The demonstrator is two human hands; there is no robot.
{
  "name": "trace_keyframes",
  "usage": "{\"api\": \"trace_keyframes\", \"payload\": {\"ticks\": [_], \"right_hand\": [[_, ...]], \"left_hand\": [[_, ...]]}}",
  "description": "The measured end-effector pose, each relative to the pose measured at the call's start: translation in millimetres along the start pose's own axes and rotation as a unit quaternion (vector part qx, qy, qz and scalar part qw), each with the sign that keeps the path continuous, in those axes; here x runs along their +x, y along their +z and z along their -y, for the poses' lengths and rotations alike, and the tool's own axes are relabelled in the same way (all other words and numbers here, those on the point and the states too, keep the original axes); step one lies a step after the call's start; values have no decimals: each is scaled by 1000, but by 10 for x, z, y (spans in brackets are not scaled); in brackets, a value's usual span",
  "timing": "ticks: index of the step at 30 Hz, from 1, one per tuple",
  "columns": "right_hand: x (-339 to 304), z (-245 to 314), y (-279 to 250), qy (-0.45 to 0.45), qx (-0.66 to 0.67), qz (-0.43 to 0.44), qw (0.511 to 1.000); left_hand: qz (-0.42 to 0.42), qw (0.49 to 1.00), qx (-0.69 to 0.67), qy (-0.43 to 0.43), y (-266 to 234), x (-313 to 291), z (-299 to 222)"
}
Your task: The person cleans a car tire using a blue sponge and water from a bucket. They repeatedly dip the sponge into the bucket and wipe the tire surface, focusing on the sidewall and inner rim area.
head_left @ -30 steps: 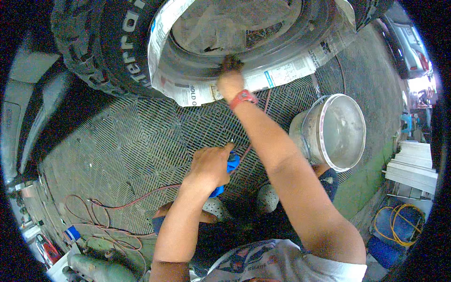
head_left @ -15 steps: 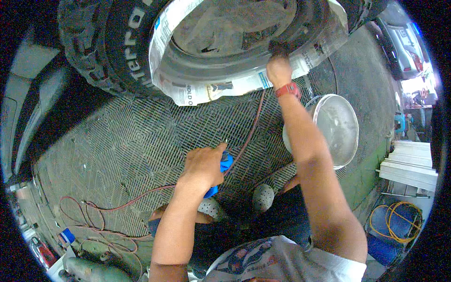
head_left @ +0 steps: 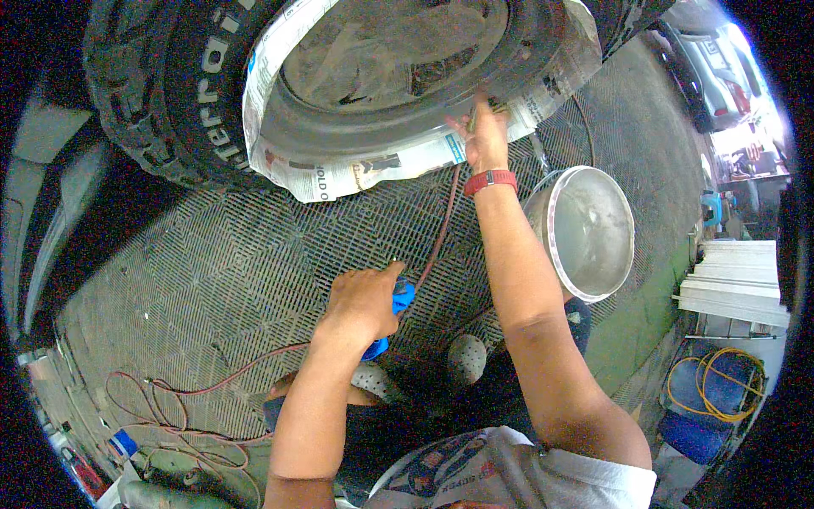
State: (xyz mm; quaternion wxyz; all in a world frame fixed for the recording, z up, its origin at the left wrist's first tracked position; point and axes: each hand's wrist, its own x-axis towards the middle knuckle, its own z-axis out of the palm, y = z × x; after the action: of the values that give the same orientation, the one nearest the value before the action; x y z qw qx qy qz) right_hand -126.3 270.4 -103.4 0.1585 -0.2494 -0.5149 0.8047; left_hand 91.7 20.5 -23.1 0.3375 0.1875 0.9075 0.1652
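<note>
Clenched around a blue object point(head_left: 403, 295) is the left hand point(head_left: 360, 304), held above the ribbed floor mat point(head_left: 254, 280). Most of the object is covered by this hand; its blue parts are exposed just to the right of the grip and below it, and its kind cannot be told. Close to the grip on the right, a reddish hose point(head_left: 437, 246) is seen. Well ahead of the grip, a wheel rim point(head_left: 339, 125) is bordered by newspaper point(head_left: 415, 161), with a black tyre point(head_left: 127, 110) seen around it. Over the newspaper, ahead and to the right of the grip, the right hand point(head_left: 486, 144) is extended, a red watch point(head_left: 490, 181) worn below it. Its fingers appear partly spread but are blurred; whether anything is grasped there cannot be told. Behind and to the right of that hand, a pale bucket point(head_left: 543, 208) is placed.
</note>
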Motion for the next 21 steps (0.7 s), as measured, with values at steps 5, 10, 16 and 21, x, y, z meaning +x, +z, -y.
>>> {"api": "trace_keyframes", "payload": {"ticks": [5,10,16,21], "right_hand": [[514,-341,-141,-81,-132,-18,988],[1357,-421,-350,-310,-241,-74,916],[1337,-495,-146,-409,-385,-207,801],[1038,-263,227,-380,-551,-212,712]], "left_hand": [[-1,1000,6,-2,-5,-47,-5],[6,1000,9,6,-36,0,-75],[2,1000,23,-2,-23,-72,-52],[5,1000,29,-3,7,-84,-31]]}}
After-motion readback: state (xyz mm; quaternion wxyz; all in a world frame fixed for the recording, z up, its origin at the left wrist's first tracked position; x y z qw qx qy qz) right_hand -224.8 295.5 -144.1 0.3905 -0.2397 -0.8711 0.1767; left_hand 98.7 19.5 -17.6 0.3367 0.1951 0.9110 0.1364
